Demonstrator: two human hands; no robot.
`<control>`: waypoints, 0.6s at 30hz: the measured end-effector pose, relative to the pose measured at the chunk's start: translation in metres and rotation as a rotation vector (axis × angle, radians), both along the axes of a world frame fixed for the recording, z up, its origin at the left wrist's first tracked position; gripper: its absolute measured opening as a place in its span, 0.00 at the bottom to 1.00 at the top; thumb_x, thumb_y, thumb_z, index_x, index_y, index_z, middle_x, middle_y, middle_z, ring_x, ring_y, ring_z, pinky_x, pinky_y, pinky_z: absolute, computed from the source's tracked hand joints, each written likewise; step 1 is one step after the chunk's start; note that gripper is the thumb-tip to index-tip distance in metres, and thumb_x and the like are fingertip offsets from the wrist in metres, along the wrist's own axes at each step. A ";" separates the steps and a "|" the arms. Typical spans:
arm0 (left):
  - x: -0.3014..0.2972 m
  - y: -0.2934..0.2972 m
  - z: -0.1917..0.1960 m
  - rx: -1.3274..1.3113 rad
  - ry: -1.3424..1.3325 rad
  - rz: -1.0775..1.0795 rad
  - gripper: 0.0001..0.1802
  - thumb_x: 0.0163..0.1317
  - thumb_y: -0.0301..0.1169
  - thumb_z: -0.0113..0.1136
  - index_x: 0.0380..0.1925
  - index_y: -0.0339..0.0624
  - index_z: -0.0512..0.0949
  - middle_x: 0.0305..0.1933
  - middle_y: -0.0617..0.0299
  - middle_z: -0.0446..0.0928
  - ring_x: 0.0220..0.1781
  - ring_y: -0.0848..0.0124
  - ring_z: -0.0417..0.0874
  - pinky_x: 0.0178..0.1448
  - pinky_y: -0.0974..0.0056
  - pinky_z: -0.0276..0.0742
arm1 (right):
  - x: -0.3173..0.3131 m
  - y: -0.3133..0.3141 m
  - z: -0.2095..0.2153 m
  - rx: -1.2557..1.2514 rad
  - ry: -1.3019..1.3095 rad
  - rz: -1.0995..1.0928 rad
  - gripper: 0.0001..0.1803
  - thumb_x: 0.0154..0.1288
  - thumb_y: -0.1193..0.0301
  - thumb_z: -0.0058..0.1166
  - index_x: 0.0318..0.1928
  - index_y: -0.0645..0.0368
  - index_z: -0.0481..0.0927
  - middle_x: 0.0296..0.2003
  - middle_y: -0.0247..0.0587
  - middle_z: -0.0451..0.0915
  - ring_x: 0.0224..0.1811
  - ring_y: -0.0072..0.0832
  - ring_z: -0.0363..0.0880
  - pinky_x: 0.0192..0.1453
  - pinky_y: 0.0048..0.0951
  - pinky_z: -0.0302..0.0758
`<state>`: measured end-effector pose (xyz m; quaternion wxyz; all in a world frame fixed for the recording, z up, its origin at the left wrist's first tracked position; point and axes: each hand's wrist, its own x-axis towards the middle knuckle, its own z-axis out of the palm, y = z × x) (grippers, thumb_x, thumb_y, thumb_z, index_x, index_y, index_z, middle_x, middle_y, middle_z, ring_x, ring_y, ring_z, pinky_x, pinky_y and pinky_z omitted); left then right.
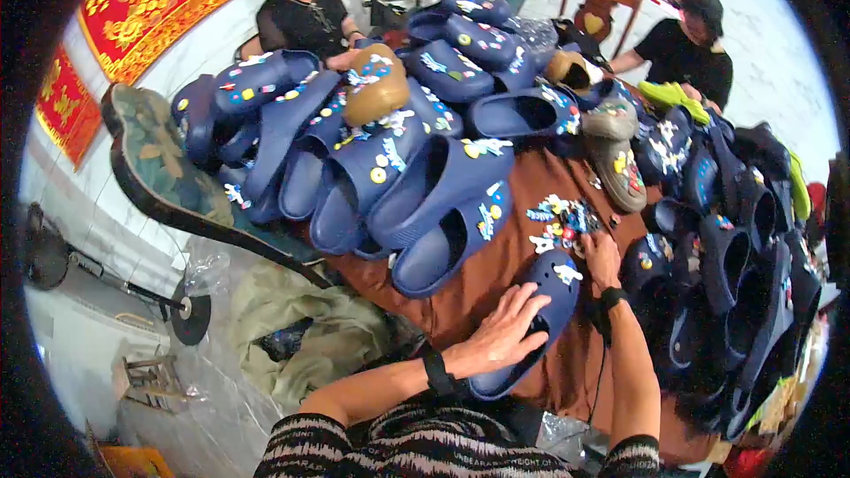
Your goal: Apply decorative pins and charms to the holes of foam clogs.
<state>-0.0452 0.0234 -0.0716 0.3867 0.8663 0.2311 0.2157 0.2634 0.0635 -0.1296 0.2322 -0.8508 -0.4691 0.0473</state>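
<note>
My left hand [503, 334] lies flat with fingers spread on a dark blue clog [542, 312] that rests on the brown-covered table [496, 274]. A white charm [567, 273] sits on the clog's toe. My right hand [602, 258] reaches over the clog's toe to a small heap of colourful shoe charms [560, 219]; its fingertips touch the heap, and I cannot see whether they pinch one. Both wrists wear black bands.
A big pile of blue charm-decorated clogs [390, 150] covers the table's far left; dark clogs [735, 274] crowd the right edge. Two people in black tops [305, 18] [686, 49] work at the far side. A padded chair back [168, 177] stands left.
</note>
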 end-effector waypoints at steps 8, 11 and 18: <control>-0.007 0.005 0.001 0.035 -0.011 0.011 0.34 0.65 0.37 0.63 0.68 0.40 0.61 0.73 0.38 0.55 0.76 0.40 0.57 0.77 0.45 0.57 | -0.011 -0.001 -0.006 0.166 0.189 -0.110 0.19 0.73 0.60 0.49 0.37 0.65 0.82 0.37 0.64 0.83 0.44 0.60 0.82 0.48 0.58 0.76; -0.002 0.005 -0.001 0.034 0.000 -0.017 0.34 0.66 0.37 0.62 0.68 0.39 0.61 0.73 0.38 0.55 0.76 0.40 0.56 0.77 0.45 0.57 | 0.001 -0.018 -0.008 0.259 0.363 -0.043 0.17 0.73 0.64 0.50 0.40 0.69 0.80 0.34 0.62 0.82 0.38 0.53 0.84 0.42 0.49 0.77; -0.003 0.007 0.006 0.044 -0.012 0.000 0.35 0.65 0.36 0.64 0.68 0.39 0.62 0.73 0.38 0.56 0.75 0.40 0.58 0.77 0.46 0.58 | -0.023 -0.068 0.027 0.269 0.954 0.083 0.15 0.76 0.65 0.51 0.44 0.67 0.81 0.33 0.37 0.84 0.31 0.22 0.81 0.36 0.24 0.77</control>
